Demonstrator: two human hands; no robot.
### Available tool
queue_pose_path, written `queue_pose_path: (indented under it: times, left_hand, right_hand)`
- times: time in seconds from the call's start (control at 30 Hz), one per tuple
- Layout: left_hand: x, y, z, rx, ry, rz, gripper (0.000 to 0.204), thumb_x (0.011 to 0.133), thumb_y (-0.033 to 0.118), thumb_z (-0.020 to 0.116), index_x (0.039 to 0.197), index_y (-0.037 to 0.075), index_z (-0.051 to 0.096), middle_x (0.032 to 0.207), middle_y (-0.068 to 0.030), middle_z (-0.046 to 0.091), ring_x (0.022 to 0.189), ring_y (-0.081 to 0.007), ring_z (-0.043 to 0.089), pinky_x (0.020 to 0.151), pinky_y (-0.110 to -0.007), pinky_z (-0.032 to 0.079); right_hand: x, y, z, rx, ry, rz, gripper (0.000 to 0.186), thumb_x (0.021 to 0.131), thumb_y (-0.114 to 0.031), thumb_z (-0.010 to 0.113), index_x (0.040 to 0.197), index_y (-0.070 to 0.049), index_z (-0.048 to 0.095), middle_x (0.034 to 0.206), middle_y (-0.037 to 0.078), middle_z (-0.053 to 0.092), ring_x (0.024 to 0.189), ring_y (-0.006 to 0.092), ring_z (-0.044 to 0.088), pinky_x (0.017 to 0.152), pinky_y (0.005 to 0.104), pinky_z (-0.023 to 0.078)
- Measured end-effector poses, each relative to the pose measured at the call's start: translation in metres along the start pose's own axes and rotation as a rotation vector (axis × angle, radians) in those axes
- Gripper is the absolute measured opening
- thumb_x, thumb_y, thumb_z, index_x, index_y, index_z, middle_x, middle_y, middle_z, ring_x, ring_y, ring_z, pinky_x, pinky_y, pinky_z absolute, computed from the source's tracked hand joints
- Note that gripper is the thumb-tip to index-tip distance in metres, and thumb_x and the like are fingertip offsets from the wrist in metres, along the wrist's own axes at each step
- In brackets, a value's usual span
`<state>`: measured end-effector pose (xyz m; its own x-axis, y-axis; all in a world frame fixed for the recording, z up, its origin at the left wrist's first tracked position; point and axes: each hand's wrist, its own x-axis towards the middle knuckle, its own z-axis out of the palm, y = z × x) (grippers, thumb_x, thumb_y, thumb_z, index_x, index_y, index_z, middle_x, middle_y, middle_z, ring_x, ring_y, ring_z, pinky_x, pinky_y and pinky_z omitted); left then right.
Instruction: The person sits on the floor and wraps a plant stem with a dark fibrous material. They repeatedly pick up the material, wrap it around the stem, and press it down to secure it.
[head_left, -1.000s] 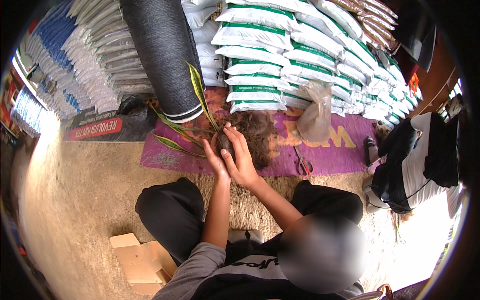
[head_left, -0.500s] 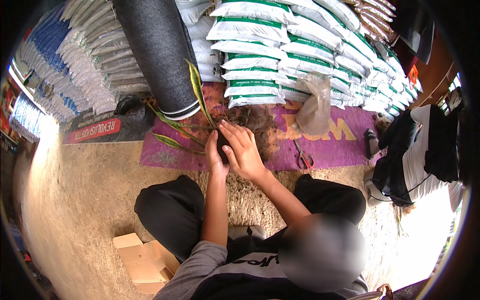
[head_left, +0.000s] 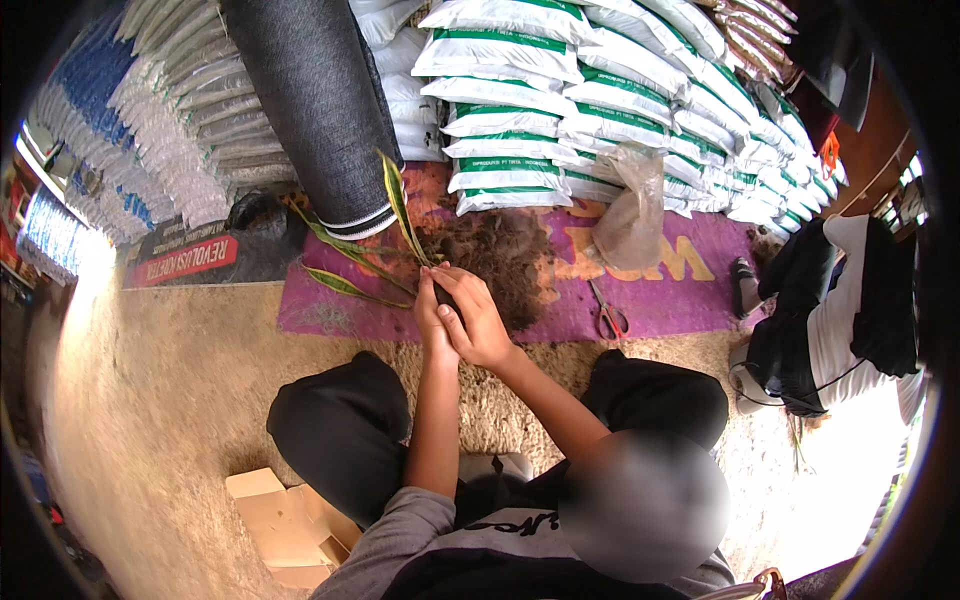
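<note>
A snake plant (head_left: 402, 212) with yellow-edged green leaves stands at the near edge of a purple printed sheet (head_left: 690, 312). My left hand (head_left: 432, 318) and my right hand (head_left: 480, 320) are pressed together round its base, fingers closed. Only a little of the dark lump at that base shows between them; I cannot tell whether it is bare soil or a small black bag. More striped leaves (head_left: 345, 284) spread low to the left. Loose dark soil (head_left: 505, 255) is heaped just beyond my hands.
Red-handled scissors (head_left: 611, 320) and a clear plastic bag (head_left: 630, 212) are to the right on the sheet. Behind stand a black mesh roll (head_left: 315, 110) and stacked white-and-green sacks (head_left: 510, 110). A flattened cardboard box (head_left: 285, 520) lies near left. Another person (head_left: 835, 310) sits at right.
Both hands have come slightly nearer to me and closed tighter round the plant's base. The upright leaf has dropped with them, and more of the soil heap shows.
</note>
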<state>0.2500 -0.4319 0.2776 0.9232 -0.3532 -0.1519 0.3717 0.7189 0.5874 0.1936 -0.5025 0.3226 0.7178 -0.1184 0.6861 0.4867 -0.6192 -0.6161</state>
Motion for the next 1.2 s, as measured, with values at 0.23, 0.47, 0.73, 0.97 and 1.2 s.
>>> queue_pose_path:
  times: [0.23, 0.47, 0.73, 0.97, 1.2]
  left_hand:
    - [0.0, 0.026, 0.018, -0.097, 0.017, -0.035, 0.033, 0.088, 0.039, 0.056, 0.102, 0.01, 0.054, 0.096, -0.0025, 0.059, 0.09, -0.019, 0.059, 0.077, -0.036, 0.051]
    - [0.005, 0.008, 0.013, -0.181, -0.118, -0.069, 0.045, 0.095, 0.039, 0.042, 0.124, 0.006, 0.047, 0.13, -0.0095, 0.05, 0.125, -0.028, 0.042, 0.107, -0.042, 0.03]
    - [0.013, 0.009, 0.007, 0.09, -0.016, 0.059, 0.034, 0.096, 0.03, 0.044, 0.114, 0.001, 0.052, 0.12, -0.0114, 0.055, 0.109, -0.0256, 0.054, 0.094, -0.037, 0.043]
    - [-0.011, 0.007, 0.043, 0.197, -0.198, 0.074, 0.059, 0.096, 0.043, 0.031, 0.136, 0.0, 0.036, 0.137, -0.0141, 0.04, 0.125, -0.0216, 0.04, 0.105, -0.034, 0.03]
    - [-0.018, -0.004, 0.064, 0.411, -0.102, 0.319, 0.054, 0.097, 0.038, 0.031, 0.13, -0.003, 0.04, 0.125, -0.0125, 0.05, 0.122, -0.0213, 0.042, 0.105, -0.036, 0.027]
  right_hand:
    - [0.021, 0.014, -0.028, 0.082, 0.267, 0.121, 0.039, 0.09, -0.023, 0.048, 0.118, 0.004, 0.049, 0.12, 0.024, 0.05, 0.114, 0.0375, 0.048, 0.096, 0.0408, 0.037]
    - [-0.011, 0.001, 0.013, -0.055, 0.033, -0.031, 0.049, 0.084, -0.013, 0.05, 0.129, 0.005, 0.042, 0.137, 0.023, 0.037, 0.129, 0.0387, 0.033, 0.107, 0.047, 0.024]
    - [-0.003, 0.0, -0.003, -0.067, -0.026, 0.127, 0.042, 0.084, -0.015, 0.052, 0.122, 0.003, 0.048, 0.127, 0.021, 0.047, 0.12, 0.037, 0.043, 0.103, 0.0461, 0.028]
    - [0.005, 0.016, -0.005, 0.219, 0.409, 0.326, 0.042, 0.075, -0.004, 0.065, 0.115, 0.001, 0.052, 0.113, 0.017, 0.055, 0.105, 0.0263, 0.055, 0.09, 0.0364, 0.043]
    - [0.008, -0.004, -0.007, 0.607, 0.493, 0.514, 0.025, 0.082, -0.003, 0.062, 0.107, 0.001, 0.057, 0.104, 0.01, 0.062, 0.098, 0.0144, 0.056, 0.088, 0.0314, 0.045]
